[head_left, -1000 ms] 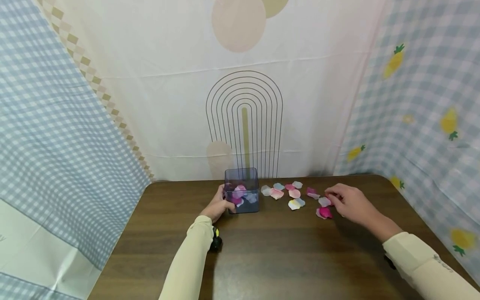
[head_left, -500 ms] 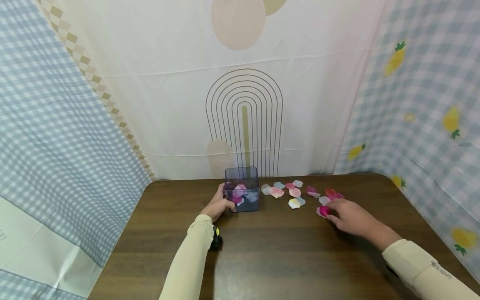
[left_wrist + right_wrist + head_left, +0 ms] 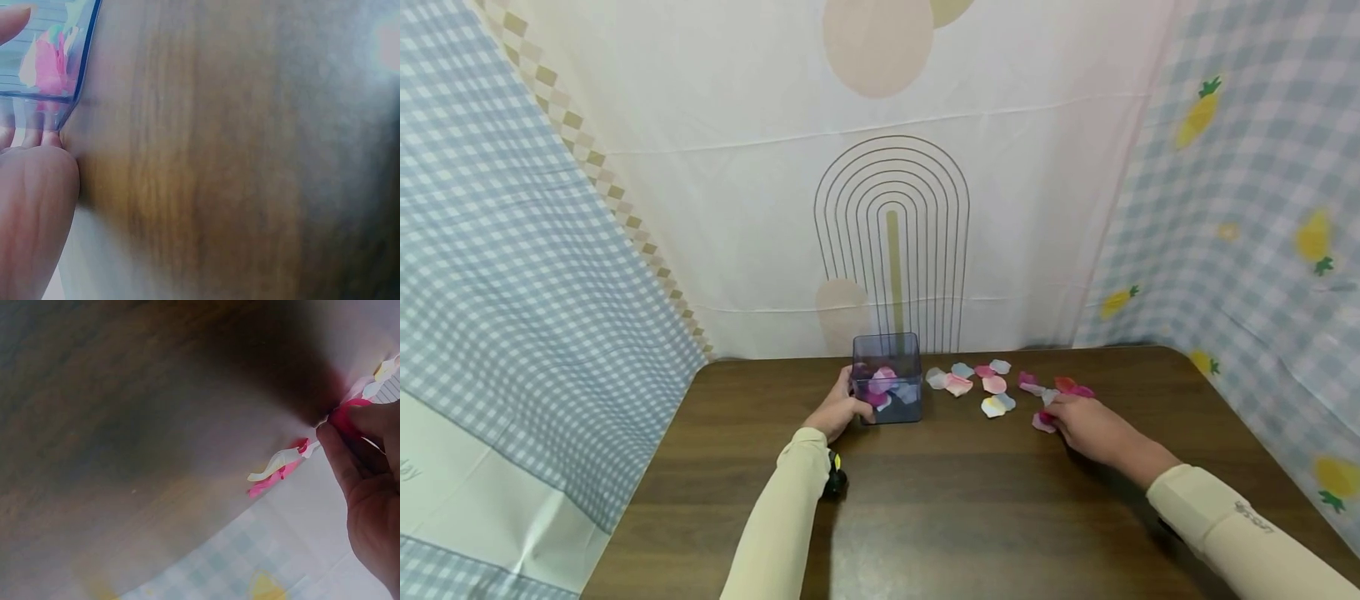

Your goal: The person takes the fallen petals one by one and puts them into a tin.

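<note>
My left hand [image 3: 837, 411] grips a clear bluish square box [image 3: 911, 411] by its left side, thumb at the front and fingers behind. Inside the box lie several pink, purple and pale petals [image 3: 882, 383]. In the left wrist view, part of the hand [image 3: 34, 212] and a corner of the box show at the left edge. To the right, my right hand [image 3: 1093, 427] pinches a magenta petal [image 3: 351, 417] between thumb and fingertips, low over the table. A pale pink petal [image 3: 1042, 423] lies right beside those fingertips.
Several petals in small groups lie between box and right hand, among them a yellow-white one [image 3: 992, 407] and a pink one [image 3: 995, 384]. A red petal [image 3: 1064, 384] lies behind the right hand. Printed cloth [image 3: 760, 250] hangs behind the wooden table [image 3: 940, 517].
My right hand has come away from the red and magenta petals farther back, moving nearer to me, and now pinches the front magenta petal. The left hand keeps its grip on the box.
</note>
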The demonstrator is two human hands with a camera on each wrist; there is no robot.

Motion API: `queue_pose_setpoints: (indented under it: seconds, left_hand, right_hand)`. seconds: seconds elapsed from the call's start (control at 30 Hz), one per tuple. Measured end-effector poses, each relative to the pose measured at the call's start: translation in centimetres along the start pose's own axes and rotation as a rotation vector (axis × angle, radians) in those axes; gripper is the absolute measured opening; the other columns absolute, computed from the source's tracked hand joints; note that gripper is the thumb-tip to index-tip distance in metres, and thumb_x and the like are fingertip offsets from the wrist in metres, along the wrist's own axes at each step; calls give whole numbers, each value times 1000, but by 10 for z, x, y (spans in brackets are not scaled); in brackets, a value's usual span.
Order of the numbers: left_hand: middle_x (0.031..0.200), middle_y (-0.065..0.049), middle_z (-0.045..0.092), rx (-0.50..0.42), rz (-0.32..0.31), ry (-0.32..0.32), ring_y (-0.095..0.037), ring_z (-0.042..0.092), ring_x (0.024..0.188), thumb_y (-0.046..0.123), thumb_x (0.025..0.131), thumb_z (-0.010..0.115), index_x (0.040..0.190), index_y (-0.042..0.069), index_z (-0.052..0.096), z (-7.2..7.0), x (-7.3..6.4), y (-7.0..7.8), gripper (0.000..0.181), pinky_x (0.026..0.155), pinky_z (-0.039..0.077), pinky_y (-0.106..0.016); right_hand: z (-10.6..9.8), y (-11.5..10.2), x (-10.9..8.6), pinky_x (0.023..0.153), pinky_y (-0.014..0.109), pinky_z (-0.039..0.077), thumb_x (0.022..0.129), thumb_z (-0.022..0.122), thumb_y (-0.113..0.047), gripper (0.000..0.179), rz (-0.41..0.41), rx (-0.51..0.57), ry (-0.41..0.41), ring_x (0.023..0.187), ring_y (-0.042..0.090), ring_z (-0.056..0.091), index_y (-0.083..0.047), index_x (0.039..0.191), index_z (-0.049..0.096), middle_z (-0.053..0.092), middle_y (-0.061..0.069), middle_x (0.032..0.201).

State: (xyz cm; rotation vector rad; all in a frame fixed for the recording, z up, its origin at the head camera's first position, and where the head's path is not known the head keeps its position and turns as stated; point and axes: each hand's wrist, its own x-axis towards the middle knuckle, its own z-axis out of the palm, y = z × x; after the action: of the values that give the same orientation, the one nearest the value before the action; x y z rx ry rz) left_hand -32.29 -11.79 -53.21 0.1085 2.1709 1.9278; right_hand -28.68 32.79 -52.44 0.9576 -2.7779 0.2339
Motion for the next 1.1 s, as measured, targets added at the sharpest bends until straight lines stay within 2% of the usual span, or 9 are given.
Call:
queue_pose_setpoints:
  seconds: [0.2,0.43,0.6,0.7,0.77,0.93,1.1]
  left_hand:
    - [153,-17,45,-4,1,-8,-29,54,128,-10,64,69,151,10,33,6,1,2,96,117,37,-45]
    - [156,-17,43,-3,11,-11,-31,51,133,-10,64,70,152,10,33,9,1,2,98,123,32,-49]
    - [154,-16,44,-8,15,-11,-29,55,127,-10,65,69,151,9,33,8,1,2,96,115,40,-42]
    - [154,-17,44,-14,9,-16,-30,55,126,-10,64,69,151,9,33,6,0,2,96,114,40,-42]
    - [155,-18,43,-11,8,-19,-31,54,129,-10,64,69,151,9,32,5,0,2,97,119,37,-47]
    - [158,-16,41,-8,-8,-18,-32,49,136,-10,63,71,152,11,32,1,-2,0,99,128,27,-56]
    - [158,-17,41,-4,-3,-14,-32,48,137,-10,63,71,153,11,31,-1,-3,-1,101,128,26,-58]
  right_hand:
    - [-4,4,-5,86,47,62,91,76,-1,10,28,42,22,89,19,72,-11,95,75,76,3,94]
    - [-5,8,-7,78,43,61,89,76,2,16,-7,12,95,82,15,69,-13,91,71,73,-2,88]
    - [-13,2,0,71,39,58,90,76,1,18,12,29,145,77,12,65,-5,106,79,73,-2,87]
    - [-21,-6,10,70,36,57,93,74,-1,23,43,53,154,76,9,63,-4,115,80,76,0,89]
    - [-28,-14,21,71,36,57,96,72,-2,19,55,68,154,76,10,63,-4,113,79,76,1,89]
    - [-38,-36,52,77,40,61,96,72,-2,15,18,73,182,84,17,72,-5,109,78,79,6,96]
    - [-45,-58,86,79,42,62,97,71,-5,15,-31,116,231,87,20,74,-6,110,79,80,6,98]
